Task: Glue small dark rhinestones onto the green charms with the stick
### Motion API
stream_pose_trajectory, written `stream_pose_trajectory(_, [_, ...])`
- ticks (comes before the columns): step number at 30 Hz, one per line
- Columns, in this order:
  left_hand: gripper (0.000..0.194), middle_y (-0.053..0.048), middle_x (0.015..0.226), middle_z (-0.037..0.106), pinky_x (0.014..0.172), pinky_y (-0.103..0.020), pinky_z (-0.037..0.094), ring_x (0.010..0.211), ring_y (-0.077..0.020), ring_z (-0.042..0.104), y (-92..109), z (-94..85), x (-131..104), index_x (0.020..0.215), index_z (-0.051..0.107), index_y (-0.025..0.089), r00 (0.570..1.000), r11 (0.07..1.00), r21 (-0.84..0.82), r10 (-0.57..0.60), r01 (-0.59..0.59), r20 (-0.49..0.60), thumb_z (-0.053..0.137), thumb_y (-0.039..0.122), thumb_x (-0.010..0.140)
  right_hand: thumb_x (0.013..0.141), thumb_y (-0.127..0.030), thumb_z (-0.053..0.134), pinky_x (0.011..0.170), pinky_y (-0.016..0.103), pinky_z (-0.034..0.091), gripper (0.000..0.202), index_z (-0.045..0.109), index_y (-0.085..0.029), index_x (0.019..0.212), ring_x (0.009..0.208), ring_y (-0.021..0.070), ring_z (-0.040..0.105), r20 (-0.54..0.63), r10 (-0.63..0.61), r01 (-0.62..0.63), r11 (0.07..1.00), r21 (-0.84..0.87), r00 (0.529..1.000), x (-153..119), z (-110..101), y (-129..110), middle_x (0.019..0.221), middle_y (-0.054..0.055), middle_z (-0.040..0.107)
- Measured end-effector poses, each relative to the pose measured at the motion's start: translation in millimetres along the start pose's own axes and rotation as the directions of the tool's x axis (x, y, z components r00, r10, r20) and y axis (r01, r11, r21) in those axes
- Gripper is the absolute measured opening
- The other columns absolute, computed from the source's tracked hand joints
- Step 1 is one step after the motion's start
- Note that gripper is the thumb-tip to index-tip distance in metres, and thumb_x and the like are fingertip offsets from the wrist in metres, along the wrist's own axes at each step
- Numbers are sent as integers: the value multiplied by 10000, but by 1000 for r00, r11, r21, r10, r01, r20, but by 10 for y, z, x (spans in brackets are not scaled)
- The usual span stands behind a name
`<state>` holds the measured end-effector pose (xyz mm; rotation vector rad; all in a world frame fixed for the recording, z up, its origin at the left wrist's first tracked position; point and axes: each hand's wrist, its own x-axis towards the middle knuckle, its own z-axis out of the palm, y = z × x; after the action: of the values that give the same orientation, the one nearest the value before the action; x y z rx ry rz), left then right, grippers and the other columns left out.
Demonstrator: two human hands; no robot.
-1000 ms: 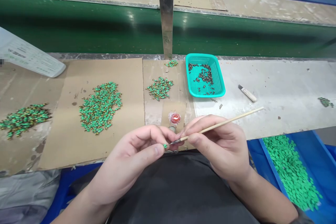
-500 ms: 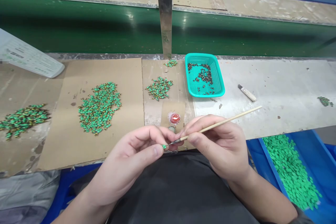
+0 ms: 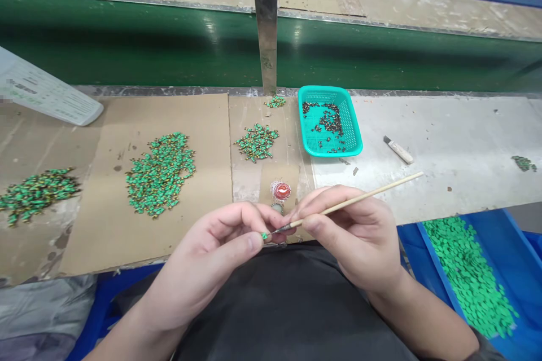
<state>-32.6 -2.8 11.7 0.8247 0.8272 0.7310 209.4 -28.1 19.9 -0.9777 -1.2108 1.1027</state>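
Between the thumb and fingers of my left hand (image 3: pixel 224 242) is a tiny green piece (image 3: pixel 265 236), mostly covered by the fingertips. My right hand (image 3: pixel 353 237) grips a thin paintbrush (image 3: pixel 364 196) with a pale wooden handle, tilted up to the right. Its dark tip points at the green piece, very close to it or touching; I cannot tell which. Just beyond my fingers lies a red bottle cap (image 3: pixel 282 190) with a white mark. A small round pale item (image 3: pixel 278 208) sits below it, partly hidden by my hands.
Piles of small green and gold pieces lie on cardboard (image 3: pixel 207 141) to the left. A teal basket (image 3: pixel 358 141) holds dark bits. A short brush (image 3: pixel 398 149) lies right of it. A white container (image 3: pixel 51 90) leans in at left. Green discs (image 3: pixel 470 276) fill part of a blue bin (image 3: pixel 503 254).
Almost nothing differs. Both hands stay in place, with the brush tip still at the green piece.
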Motion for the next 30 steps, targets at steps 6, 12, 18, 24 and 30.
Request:
stream_pose_trajectory(6, [271, -75, 1105, 924, 1004, -316, 656, 1141, -281, 840, -10, 10, 40, 885, 928, 270, 1000, 1000, 3, 12, -12, 6, 1039, 498, 983, 1061, -170, 939, 841, 387, 786, 106, 938, -276, 1070, 872, 240, 914, 21, 0, -1, 1000, 26, 1000, -12, 4, 23, 979, 45, 942])
stream_pose_trajectory(12, [272, -100, 1170, 936, 1002, -322, 708, 1103, -279, 872, -37, -26, 34, 890, 925, 260, 1000, 1000, -1, 15, -15, -3, 1019, 491, 999, 1080, -231, 957, 843, 364, 770, 56, 931, -281, 1084, 879, 218, 910, -24, -41, 43, 994, 103, 999, 9, -4, 81, 983, 33, 919])
stream_pose_trajectory(18, [302, -114, 1114, 944, 1034, -402, 759, 1156, -349, 900, -84, -162, 101, 854, 929, 258, 993, 999, 48, 2, 3, -116, 1037, 517, 967, 1233, -338, 696, 578, 272, 615, 153, 835, -292, 1191, 569, 144, 718, -216, -194, 194, 981, -19, 957, 290, -468, 251, 719, -55, 748])
stream_pose_trajectory(24, [403, -129, 1142, 949, 1103, -476, 755, 1226, -417, 888, -89, -175, 176, 782, 883, 244, 969, 996, 92, 14, 9, -245, 1067, 586, 888, 1243, -408, 475, 866, 414, 696, 396, 796, -231, 1093, 912, 247, 832, -94, -88, 0, 731, -682, 992, 1083, -1037, 477, 1039, 101, 868])
stream_pose_trajectory(30, [364, -120, 1155, 949, 1095, -460, 743, 1219, -404, 880, -74, -131, 146, 859, 936, 263, 962, 993, 120, 25, 8, -271, 1064, 603, 885, 1112, -227, 822, 1174, 522, 635, 77, 880, -186, 1140, 1240, 343, 816, 156, 234, 48, 410, -911, 960, 1838, -1060, 688, 1242, 148, 885])
